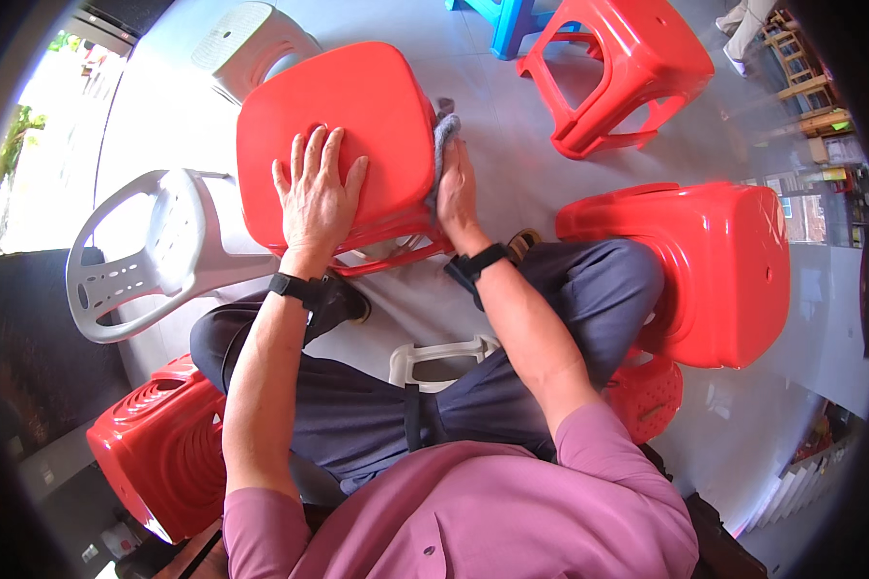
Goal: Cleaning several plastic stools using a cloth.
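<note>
A red plastic stool (376,94) stands upright before me, its square seat with rounded corners facing up. My left hand (318,192) lies flat on the seat near its centre hole, fingers spread, holding nothing. At the seat's right side, my right hand (458,192) presses a grey cloth (445,137) against the stool's edge, with its palm turned inward. The stool's lower legs are partly hidden under the seat.
A grey plastic chair (181,239) and a pale stool (242,43) stand at the left. Red stools lie or stand at the upper right (623,65), right (739,275) and lower left (159,449). A blue stool (510,29) is at the top; a person's legs (749,32) show at the upper right.
</note>
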`<move>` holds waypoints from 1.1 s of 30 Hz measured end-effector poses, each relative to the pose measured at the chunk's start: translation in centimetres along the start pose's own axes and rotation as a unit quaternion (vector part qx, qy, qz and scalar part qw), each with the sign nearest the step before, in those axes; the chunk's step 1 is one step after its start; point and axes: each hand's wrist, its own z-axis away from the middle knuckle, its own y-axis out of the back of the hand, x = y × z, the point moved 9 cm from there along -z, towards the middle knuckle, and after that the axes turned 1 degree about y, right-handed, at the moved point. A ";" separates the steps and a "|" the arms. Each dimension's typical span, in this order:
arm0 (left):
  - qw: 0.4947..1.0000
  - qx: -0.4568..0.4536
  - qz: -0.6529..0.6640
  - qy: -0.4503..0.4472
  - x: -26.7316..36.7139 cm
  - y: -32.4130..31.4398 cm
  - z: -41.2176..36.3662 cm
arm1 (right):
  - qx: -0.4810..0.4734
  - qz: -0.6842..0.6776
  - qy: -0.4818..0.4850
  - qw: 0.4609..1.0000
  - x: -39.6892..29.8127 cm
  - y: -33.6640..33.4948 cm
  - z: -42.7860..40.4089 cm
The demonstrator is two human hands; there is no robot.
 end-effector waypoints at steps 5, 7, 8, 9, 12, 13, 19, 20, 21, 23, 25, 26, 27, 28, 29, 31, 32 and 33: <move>1.000 -0.008 0.001 0.014 -1.4 0.4 0.6 | 0.014 0.107 0.027 0.994 0.7 0.5 2.3; 1.000 -0.002 0.015 -0.001 -0.5 0.1 -0.1 | 0.082 0.172 0.049 0.980 4.0 3.2 4.2; 1.000 -0.007 0.009 0.002 -0.5 -0.3 -0.2 | 0.089 0.171 0.053 0.980 5.2 3.8 5.4; 1.000 -0.013 0.001 0.008 -0.6 -0.4 -0.1 | 0.100 0.229 0.042 0.967 6.5 4.4 7.0; 1.000 -0.016 0.004 0.010 -0.6 0.2 -0.1 | 0.114 0.228 -0.063 0.965 10.0 6.2 8.7; 1.000 -0.015 0.009 0.014 -0.8 0.2 -0.2 | 0.109 0.168 -0.154 0.968 12.1 6.6 8.8; 1.000 -0.007 0.007 -0.003 -1.1 0.6 0.2 | 0.023 -0.048 -0.122 0.991 7.0 3.6 1.5; 1.000 -0.008 0.010 -0.009 -1.0 0.4 0.1 | 0.023 -0.048 -0.114 0.992 6.5 4.0 0.6; 1.000 -0.009 0.012 -0.013 -0.9 0.5 0.1 | -0.015 -0.063 -0.174 0.983 7.5 3.9 0.1; 1.000 0.000 0.025 -0.015 -0.5 0.8 0.0 | -0.056 -0.076 -0.228 0.969 8.7 3.3 -0.2; 0.998 -0.008 0.046 -0.037 0.3 0.8 -0.2 | 0.002 -0.069 -0.135 0.988 8.5 4.2 0.2; 0.998 -0.004 0.045 -0.052 0.4 0.9 -0.3 | -0.002 -0.067 -0.131 0.989 9.0 3.9 0.9; 0.998 0.001 0.048 -0.050 0.0 1.2 -0.7 | 0.030 -0.061 -0.118 0.991 9.2 4.2 1.8; 0.994 -0.014 0.059 -0.086 -0.2 1.4 -0.8 | 0.062 -0.054 -0.106 0.991 9.3 4.5 3.0; 0.990 -0.029 0.070 -0.123 -0.4 1.5 -1.0 | 0.060 -0.050 -0.104 0.992 9.5 3.9 4.2; 0.979 -0.022 0.085 -0.183 -1.4 2.3 -1.5 | 0.086 0.009 -0.165 0.983 10.4 3.2 7.3; 0.973 -0.025 0.086 -0.211 -2.2 2.3 -1.9 | 0.084 0.013 -0.165 0.983 10.1 2.8 8.7; 0.967 -0.026 0.086 -0.238 -2.7 2.8 -2.2 | 0.045 -0.005 -0.213 0.976 10.0 1.5 10.1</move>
